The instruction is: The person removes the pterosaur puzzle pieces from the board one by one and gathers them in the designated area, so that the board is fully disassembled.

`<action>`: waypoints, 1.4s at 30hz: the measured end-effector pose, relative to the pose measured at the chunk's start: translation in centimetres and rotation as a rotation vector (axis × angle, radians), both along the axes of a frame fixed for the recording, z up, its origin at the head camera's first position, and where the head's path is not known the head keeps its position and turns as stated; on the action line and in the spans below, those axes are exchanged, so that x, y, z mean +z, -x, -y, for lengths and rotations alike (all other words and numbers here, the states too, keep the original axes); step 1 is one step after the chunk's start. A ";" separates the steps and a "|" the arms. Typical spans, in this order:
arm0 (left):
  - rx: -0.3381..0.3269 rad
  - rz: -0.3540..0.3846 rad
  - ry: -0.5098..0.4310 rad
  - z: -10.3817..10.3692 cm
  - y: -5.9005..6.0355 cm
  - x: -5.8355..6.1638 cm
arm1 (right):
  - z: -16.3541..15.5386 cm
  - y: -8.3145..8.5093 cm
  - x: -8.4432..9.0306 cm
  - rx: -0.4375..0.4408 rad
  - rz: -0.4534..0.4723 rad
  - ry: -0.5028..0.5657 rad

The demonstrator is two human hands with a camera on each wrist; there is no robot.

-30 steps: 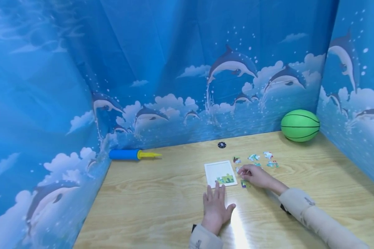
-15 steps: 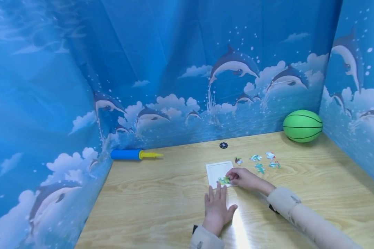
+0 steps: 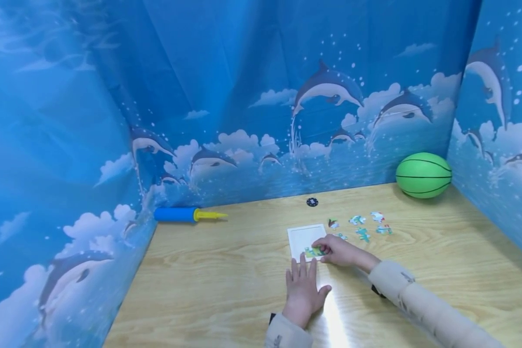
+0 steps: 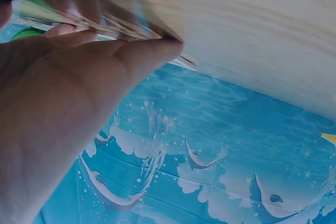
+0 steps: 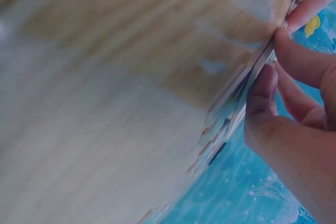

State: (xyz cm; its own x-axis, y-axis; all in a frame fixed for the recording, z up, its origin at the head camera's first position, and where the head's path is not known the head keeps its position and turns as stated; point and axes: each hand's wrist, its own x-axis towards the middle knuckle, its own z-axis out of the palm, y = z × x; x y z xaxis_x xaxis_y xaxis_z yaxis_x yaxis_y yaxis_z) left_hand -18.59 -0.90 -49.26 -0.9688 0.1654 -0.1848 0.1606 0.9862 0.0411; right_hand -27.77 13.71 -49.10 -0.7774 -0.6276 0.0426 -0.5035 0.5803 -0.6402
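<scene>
A white puzzle board (image 3: pixel 305 236) lies flat on the wooden table (image 3: pixel 226 280). Green pieces (image 3: pixel 311 252) sit in its near edge. My left hand (image 3: pixel 303 287) lies flat and open on the table, its fingertips (image 4: pixel 157 51) touching the board's near edge. My right hand (image 3: pixel 332 250) is at the board's near right corner, where thumb and fingers (image 5: pixel 262 95) pinch a thin puzzle piece (image 5: pixel 247 90) against the board. Several loose pieces (image 3: pixel 361 226) lie to the right of the board.
A green ball (image 3: pixel 423 175) rests in the far right corner. At the far left lies a blue pump with a yellow nozzle (image 3: pixel 187 214), and a small black disc (image 3: pixel 312 202) sits behind the board. Blue dolphin-print curtains (image 3: pixel 243 96) wall the table on three sides.
My right hand has moved left from the loose pieces to the board's near right corner, bringing a piece with it. My left hand has stayed put.
</scene>
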 end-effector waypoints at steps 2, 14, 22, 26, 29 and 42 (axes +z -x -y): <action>0.000 0.002 0.012 0.0 -0.1 0.0 | 0.0 0.0 0.0 -0.010 0.006 -0.002; 0.009 0.023 -0.009 -0.1 -0.1 0.2 | 0.0 -0.2 0.2 -0.034 0.074 0.055; 0.009 0.010 -0.002 -0.1 -0.1 0.2 | -0.3 0.2 0.1 -0.040 0.117 0.088; 0.015 0.011 -0.011 0.0 0.0 0.2 | -0.3 0.2 0.2 -0.057 0.114 0.104; 0.015 0.007 -0.016 0.0 0.0 0.2 | -0.3 0.2 0.2 -0.070 0.078 0.118; 0.020 0.004 -0.031 0.1 0.0 0.3 | -1.1 -0.1 0.2 -0.188 0.110 0.139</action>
State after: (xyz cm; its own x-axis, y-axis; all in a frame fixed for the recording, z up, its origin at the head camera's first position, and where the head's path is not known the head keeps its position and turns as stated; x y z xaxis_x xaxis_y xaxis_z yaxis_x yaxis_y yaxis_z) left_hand -18.56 -1.04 -48.94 -0.9712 0.1516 -0.1840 0.1405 0.9874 0.0722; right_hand -27.71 14.83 -48.89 -0.8846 -0.4656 0.0272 -0.3183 0.5600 -0.7649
